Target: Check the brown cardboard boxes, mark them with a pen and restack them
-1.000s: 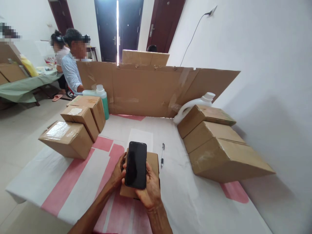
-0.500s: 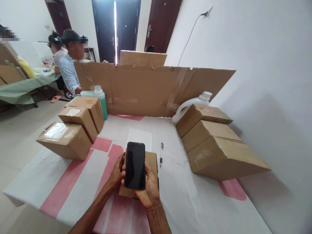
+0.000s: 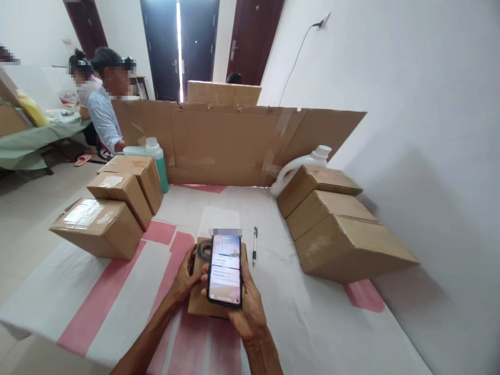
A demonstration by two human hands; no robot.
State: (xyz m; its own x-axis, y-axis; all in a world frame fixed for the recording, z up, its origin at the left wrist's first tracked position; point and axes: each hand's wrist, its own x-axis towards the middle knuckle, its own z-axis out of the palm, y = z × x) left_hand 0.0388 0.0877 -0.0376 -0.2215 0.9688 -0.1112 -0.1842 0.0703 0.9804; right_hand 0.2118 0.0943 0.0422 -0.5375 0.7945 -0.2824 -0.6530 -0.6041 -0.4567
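My right hand (image 3: 248, 304) holds a smartphone (image 3: 225, 271) in a dark case, its lit screen showing the time and several notifications. Under the phone lies a small brown cardboard box (image 3: 198, 299). My left hand (image 3: 186, 273) is at the box's left edge, with its fingers curled against it; the fingertips are partly hidden. A dark grey ring shape (image 3: 203, 249) shows on the box top beside the phone, and I cannot tell whether it is an object or a mark. To the right of the box lies a black and clear pen (image 3: 255, 246).
Cardboard boxes (image 3: 105, 224) line the table's left side, with a bottle of green liquid (image 3: 161, 169) behind them. More boxes (image 3: 351, 245) and a white jug (image 3: 320, 153) stand on the right. A cardboard panel (image 3: 222, 146) closes off the back. People sit beyond it.
The phone's screen has gone from black to lit. My right hand has shifted the phone slightly right, uncovering the dark ring shape on the box. The whole view has moved a little.
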